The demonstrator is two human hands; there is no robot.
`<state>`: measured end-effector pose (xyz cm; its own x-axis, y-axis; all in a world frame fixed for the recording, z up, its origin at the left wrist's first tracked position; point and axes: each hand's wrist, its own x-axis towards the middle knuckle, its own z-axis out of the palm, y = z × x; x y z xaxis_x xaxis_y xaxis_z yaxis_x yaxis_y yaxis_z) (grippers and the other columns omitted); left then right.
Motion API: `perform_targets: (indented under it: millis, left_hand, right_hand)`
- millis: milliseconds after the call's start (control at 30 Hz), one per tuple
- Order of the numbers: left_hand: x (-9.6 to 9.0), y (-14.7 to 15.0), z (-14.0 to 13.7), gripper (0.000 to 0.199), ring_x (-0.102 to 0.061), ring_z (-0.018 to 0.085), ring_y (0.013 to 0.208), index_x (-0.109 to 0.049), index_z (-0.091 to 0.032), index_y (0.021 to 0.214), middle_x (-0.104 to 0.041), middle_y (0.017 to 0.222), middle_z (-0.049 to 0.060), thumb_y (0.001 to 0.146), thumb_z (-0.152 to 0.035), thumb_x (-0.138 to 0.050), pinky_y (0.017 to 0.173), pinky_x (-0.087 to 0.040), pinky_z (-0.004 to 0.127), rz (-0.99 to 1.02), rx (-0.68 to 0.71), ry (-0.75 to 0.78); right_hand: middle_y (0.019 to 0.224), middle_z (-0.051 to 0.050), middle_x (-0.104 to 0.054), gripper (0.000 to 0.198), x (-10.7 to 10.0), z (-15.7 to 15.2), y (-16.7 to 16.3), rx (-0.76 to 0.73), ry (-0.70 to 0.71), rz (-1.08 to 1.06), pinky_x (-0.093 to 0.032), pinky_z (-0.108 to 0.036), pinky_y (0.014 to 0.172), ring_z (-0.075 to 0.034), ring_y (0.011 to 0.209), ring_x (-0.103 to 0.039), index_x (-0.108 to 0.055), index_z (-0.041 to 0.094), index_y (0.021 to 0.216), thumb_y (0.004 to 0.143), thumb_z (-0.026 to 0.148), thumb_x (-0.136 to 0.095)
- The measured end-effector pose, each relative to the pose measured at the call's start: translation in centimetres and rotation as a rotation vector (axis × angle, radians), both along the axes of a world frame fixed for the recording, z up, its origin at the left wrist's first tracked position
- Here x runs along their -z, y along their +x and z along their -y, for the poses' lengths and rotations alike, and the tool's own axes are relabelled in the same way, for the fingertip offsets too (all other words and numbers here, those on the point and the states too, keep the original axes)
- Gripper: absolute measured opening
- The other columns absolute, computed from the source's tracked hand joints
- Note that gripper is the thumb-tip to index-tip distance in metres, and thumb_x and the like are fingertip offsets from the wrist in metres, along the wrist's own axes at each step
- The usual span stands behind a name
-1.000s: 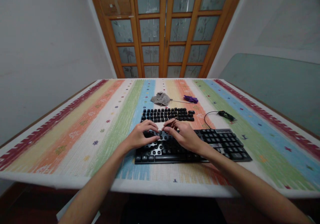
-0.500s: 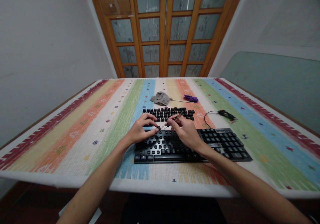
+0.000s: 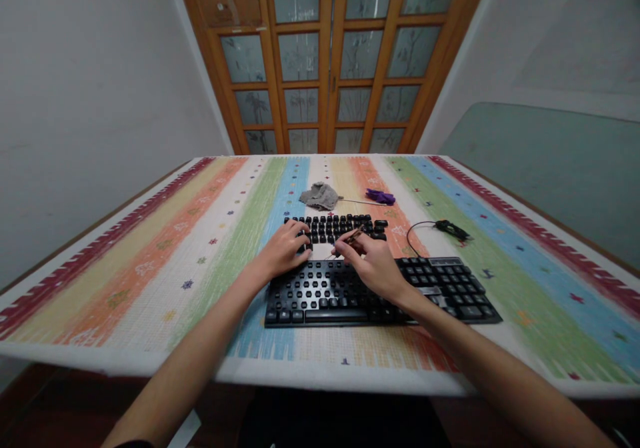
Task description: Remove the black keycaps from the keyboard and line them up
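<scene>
A black keyboard (image 3: 320, 285) lies in front of me, most keycaps gone from its main block and bare switches showing. The bottom row and the number pad still carry caps. Loose black keycaps (image 3: 327, 229) stand in rows just behind it. At the left end of those rows, my left hand (image 3: 285, 248) has its thumb and fingertips closed about a black keycap, partly hidden. My right hand (image 3: 373, 261) grips a brown-handled wire keycap puller (image 3: 354, 235) above the keyboard's back edge. Its thin wires point left, with no cap visible on them.
A grey cloth (image 3: 320, 196) lies behind the loose keycaps, beside a thin-handled brush with a purple head (image 3: 380, 197). The keyboard's coiled black cable (image 3: 450, 229) rests to the right. A striped tablecloth (image 3: 190, 268) covers the table.
My left hand has moved away from the puller's wires, left and slightly back to the end of the keycap rows. The keycap near the wires is no longer there. My right hand has barely moved.
</scene>
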<state>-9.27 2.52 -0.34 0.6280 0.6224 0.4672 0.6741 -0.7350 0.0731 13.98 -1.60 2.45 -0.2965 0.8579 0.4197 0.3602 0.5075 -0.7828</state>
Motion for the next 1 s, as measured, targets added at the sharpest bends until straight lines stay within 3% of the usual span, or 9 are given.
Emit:
perform_targets:
  millis: [267, 1000]
  left_hand:
    - [0.46, 0.36, -0.68, 0.007, -0.052, 0.026, 0.101, -0.065, -0.015, 0.086, -0.059, 0.107, 0.010, 0.085, -0.022, -0.062, 0.088, -0.049, 0.044, -0.095, -0.070, -0.015]
    - [0.88, 0.34, -0.94, 0.009, -0.051, 0.024, 0.098, -0.065, -0.015, 0.087, -0.059, 0.105, 0.010, 0.087, -0.021, -0.058, 0.088, -0.047, 0.040, -0.083, -0.061, -0.037]
  right_hand:
    - [0.079, -0.003, -0.073, 0.022, 0.01, 0.16, 0.20, -0.004, 0.002, -0.004, -0.047, -0.026, 0.061, -0.015, 0.067, -0.066, -0.066, 0.017, 0.088, 0.094, 0.036, -0.057]
    - [0.075, -0.003, -0.070, 0.028, -0.17, 0.48, 0.30, -0.102, 0.053, 0.139, -0.043, -0.025, 0.061, -0.014, 0.064, -0.061, -0.069, 0.016, 0.087, 0.094, 0.040, -0.057]
